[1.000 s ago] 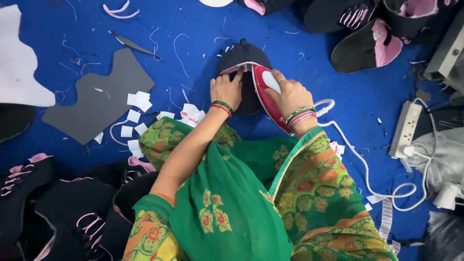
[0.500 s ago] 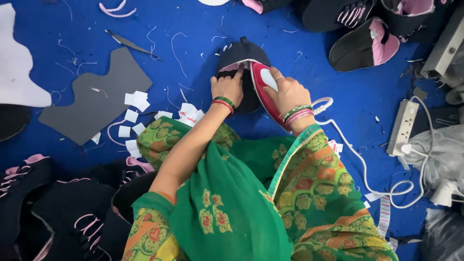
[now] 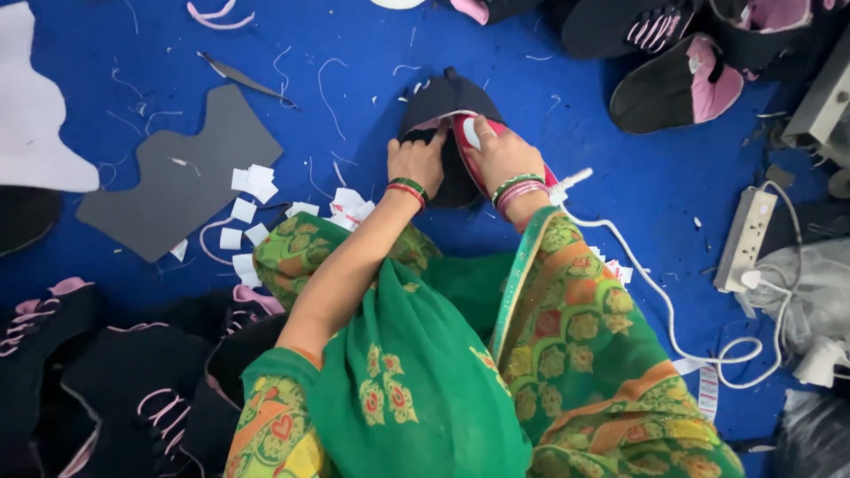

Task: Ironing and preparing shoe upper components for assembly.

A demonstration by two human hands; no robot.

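1. Your right hand [image 3: 500, 155] grips the red iron [image 3: 478, 146] on the dark fabric piece [image 3: 443, 102].
2. Your left hand [image 3: 418, 159] presses flat, fingers spread, on that piece.
3. It lies on the blue floor [image 3: 354, 53].

Dark navy fabric piece [image 3: 440, 104], rounded, flat on blue floor, far centre. Red-and-white iron [image 3: 475, 142] sits on its right part, tilted; white cord [image 3: 660, 301] trails right.

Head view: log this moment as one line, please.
left hand: pressing dark fabric piece flat | right hand: gripping red iron on it | surface: blue mat | nearby: white paper scraps, power strip
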